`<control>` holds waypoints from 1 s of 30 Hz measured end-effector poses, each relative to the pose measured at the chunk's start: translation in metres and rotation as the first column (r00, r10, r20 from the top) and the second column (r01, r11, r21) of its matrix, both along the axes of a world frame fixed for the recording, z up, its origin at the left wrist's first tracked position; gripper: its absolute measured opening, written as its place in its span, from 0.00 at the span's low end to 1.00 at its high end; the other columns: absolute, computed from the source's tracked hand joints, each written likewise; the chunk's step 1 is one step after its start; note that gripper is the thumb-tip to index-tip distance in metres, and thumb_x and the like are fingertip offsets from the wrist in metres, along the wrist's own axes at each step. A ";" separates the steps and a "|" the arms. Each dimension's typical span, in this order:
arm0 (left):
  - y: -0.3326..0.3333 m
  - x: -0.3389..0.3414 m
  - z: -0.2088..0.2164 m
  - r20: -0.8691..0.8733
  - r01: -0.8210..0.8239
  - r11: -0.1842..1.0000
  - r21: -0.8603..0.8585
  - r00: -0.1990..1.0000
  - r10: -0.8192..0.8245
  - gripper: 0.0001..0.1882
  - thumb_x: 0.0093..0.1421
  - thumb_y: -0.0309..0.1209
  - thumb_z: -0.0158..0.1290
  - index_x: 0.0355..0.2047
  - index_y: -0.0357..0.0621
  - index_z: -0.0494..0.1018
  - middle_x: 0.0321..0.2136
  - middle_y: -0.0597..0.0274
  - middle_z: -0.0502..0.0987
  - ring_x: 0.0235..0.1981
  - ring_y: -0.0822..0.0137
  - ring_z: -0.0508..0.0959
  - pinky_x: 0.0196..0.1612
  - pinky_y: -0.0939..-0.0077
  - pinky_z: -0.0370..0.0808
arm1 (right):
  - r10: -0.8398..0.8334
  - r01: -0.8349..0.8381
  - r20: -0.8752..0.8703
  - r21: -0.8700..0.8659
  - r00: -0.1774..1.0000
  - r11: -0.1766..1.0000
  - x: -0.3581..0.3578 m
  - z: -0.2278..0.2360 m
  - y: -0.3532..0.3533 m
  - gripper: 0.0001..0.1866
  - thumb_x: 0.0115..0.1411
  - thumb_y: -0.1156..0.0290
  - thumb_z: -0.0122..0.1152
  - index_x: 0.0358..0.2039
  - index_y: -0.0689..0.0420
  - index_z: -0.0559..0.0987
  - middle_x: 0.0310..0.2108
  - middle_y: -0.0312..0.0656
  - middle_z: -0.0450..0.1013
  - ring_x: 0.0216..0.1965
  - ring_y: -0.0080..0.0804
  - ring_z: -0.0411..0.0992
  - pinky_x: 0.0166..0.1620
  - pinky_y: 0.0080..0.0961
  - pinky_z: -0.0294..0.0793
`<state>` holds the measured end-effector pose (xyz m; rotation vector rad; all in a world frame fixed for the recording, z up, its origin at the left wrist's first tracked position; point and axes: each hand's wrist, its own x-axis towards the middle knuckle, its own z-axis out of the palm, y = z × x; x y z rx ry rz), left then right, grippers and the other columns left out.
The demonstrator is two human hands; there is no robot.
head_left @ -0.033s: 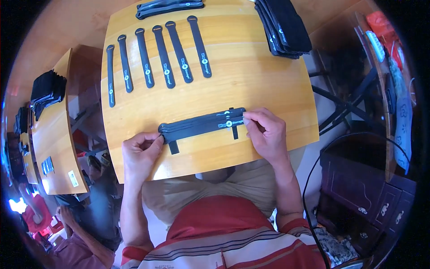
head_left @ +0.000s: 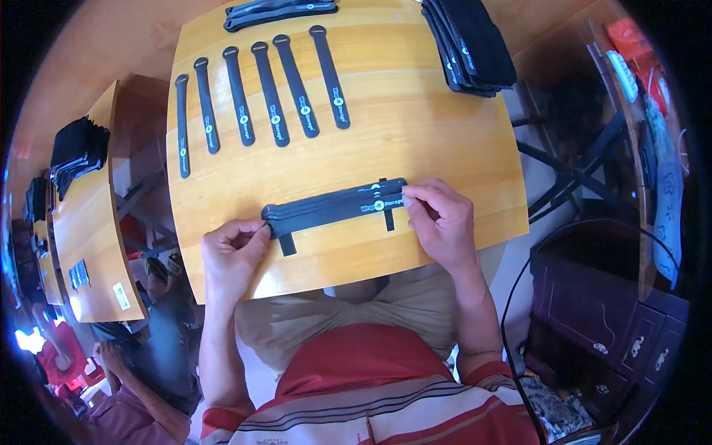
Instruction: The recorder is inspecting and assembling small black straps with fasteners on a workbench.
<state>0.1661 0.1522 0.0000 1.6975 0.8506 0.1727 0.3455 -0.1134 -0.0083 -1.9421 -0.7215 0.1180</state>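
Note:
Several black storage straps (head_left: 326, 206) with white print lie overlapped in a stack near the table's front edge. My left hand (head_left: 236, 256) pinches the stack's left end between thumb and fingertips. At the other end, my right hand (head_left: 443, 220) has its thumb and forefinger closed on the right tip of the front strap. Two narrow dark strips, a left one (head_left: 288, 245) and a right one (head_left: 389, 220), stick out from beneath the stack across the table. The hidden middles of these strips cannot be seen.
Several single straps (head_left: 274, 100) with slotted ends lie in a row on the wooden table (head_left: 415, 141). A strap bundle (head_left: 282, 13) lies at the back, and a black pile (head_left: 471, 48) at the back right. Another person (head_left: 141, 400) sits at left beside a second table (head_left: 111, 245).

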 end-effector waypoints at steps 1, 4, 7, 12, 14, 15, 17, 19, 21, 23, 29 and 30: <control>0.001 -0.001 0.001 -0.004 0.001 1.000 0.000 1.000 -0.001 0.04 0.64 0.22 0.62 0.36 0.33 0.82 0.23 0.68 0.79 0.20 0.81 0.73 0.22 0.86 0.67 | 0.003 -0.003 0.011 0.000 1.000 1.000 0.000 0.000 0.000 0.05 0.59 0.81 0.64 0.37 0.64 0.83 0.31 0.48 0.79 0.27 0.36 0.78 0.30 0.28 0.75; 0.002 0.000 0.004 -0.048 -0.005 1.000 -0.028 0.999 0.004 0.04 0.62 0.21 0.63 0.36 0.32 0.83 0.25 0.67 0.82 0.24 0.83 0.75 0.27 0.87 0.71 | 0.001 -0.001 0.013 -0.006 1.000 1.000 0.000 0.000 0.000 0.05 0.59 0.82 0.64 0.36 0.64 0.82 0.31 0.48 0.79 0.27 0.35 0.78 0.29 0.28 0.75; 0.001 0.001 0.005 -0.036 -0.009 0.999 -0.035 0.999 0.007 0.04 0.62 0.21 0.63 0.36 0.32 0.83 0.25 0.68 0.81 0.24 0.83 0.75 0.27 0.87 0.71 | 0.000 0.000 0.020 -0.006 1.000 1.000 0.001 -0.001 0.000 0.05 0.58 0.82 0.65 0.36 0.64 0.82 0.31 0.47 0.79 0.26 0.34 0.78 0.29 0.27 0.75; 0.001 0.001 0.006 -0.047 -0.020 0.998 -0.056 0.999 0.017 0.04 0.62 0.21 0.64 0.35 0.31 0.83 0.24 0.68 0.81 0.24 0.84 0.75 0.27 0.88 0.71 | -0.016 0.016 -0.017 -0.006 1.000 1.000 0.001 0.001 0.002 0.05 0.57 0.84 0.65 0.35 0.65 0.83 0.31 0.46 0.79 0.25 0.31 0.77 0.28 0.25 0.74; 0.002 0.000 0.003 -0.058 -0.023 0.999 -0.050 0.998 0.020 0.04 0.62 0.21 0.64 0.35 0.31 0.83 0.24 0.69 0.81 0.24 0.84 0.75 0.27 0.88 0.70 | -0.009 0.009 0.029 -0.009 1.000 1.000 0.001 0.002 0.003 0.06 0.57 0.84 0.64 0.35 0.64 0.83 0.30 0.45 0.79 0.25 0.29 0.77 0.27 0.24 0.73; 0.002 -0.001 0.002 -0.066 -0.025 0.999 -0.042 0.998 0.022 0.03 0.62 0.21 0.64 0.35 0.31 0.83 0.24 0.69 0.81 0.23 0.84 0.75 0.27 0.88 0.70 | -0.008 0.008 0.028 -0.010 1.000 1.000 0.001 0.003 0.003 0.06 0.57 0.84 0.64 0.35 0.64 0.83 0.30 0.45 0.79 0.25 0.29 0.77 0.27 0.24 0.73; 0.001 -0.001 0.004 -0.057 -0.024 0.999 -0.044 0.998 0.022 0.03 0.62 0.21 0.64 0.35 0.32 0.83 0.23 0.69 0.81 0.23 0.84 0.74 0.26 0.88 0.70 | -0.018 0.018 0.014 0.000 1.000 1.000 0.000 0.003 0.003 0.06 0.57 0.85 0.64 0.35 0.64 0.83 0.30 0.45 0.79 0.24 0.28 0.76 0.27 0.23 0.73; 0.001 0.001 0.007 -0.051 -0.024 0.999 -0.042 0.998 0.022 0.03 0.61 0.21 0.64 0.35 0.32 0.83 0.23 0.69 0.81 0.23 0.84 0.74 0.26 0.88 0.69 | -0.012 0.012 0.021 0.010 1.000 1.000 0.001 0.001 0.004 0.06 0.57 0.85 0.64 0.35 0.64 0.83 0.30 0.44 0.79 0.24 0.27 0.76 0.27 0.23 0.73; 0.001 0.001 0.008 -0.065 -0.010 0.999 -0.040 0.998 0.007 0.03 0.61 0.21 0.64 0.35 0.32 0.83 0.23 0.69 0.81 0.23 0.84 0.74 0.26 0.88 0.69 | -0.009 0.008 0.036 0.015 0.999 1.000 0.000 0.001 0.003 0.06 0.57 0.85 0.64 0.35 0.65 0.83 0.30 0.44 0.79 0.24 0.27 0.76 0.26 0.22 0.73; 0.002 0.000 0.007 -0.059 0.000 1.000 -0.029 0.998 -0.001 0.04 0.61 0.21 0.64 0.35 0.32 0.83 0.23 0.69 0.81 0.23 0.84 0.74 0.26 0.88 0.69 | 0.005 -0.006 0.020 0.035 1.000 0.999 -0.001 -0.002 0.002 0.07 0.58 0.87 0.64 0.37 0.65 0.84 0.31 0.41 0.79 0.24 0.18 0.71 0.25 0.16 0.66; 0.001 0.001 0.010 -0.077 0.000 1.000 -0.022 0.997 -0.002 0.04 0.61 0.21 0.64 0.36 0.32 0.84 0.24 0.68 0.81 0.23 0.84 0.74 0.27 0.86 0.71 | -0.013 0.013 -0.012 0.013 1.000 1.000 -0.001 0.000 0.002 0.06 0.57 0.85 0.65 0.36 0.64 0.83 0.30 0.44 0.79 0.24 0.26 0.75 0.26 0.21 0.72; 0.000 0.002 0.011 -0.067 0.014 1.000 -0.008 0.998 -0.014 0.05 0.61 0.22 0.64 0.36 0.32 0.84 0.24 0.68 0.81 0.23 0.83 0.74 0.27 0.86 0.71 | -0.008 0.008 -0.016 0.018 1.000 1.000 -0.001 -0.001 0.002 0.06 0.57 0.85 0.65 0.36 0.64 0.83 0.30 0.44 0.79 0.24 0.26 0.75 0.26 0.21 0.72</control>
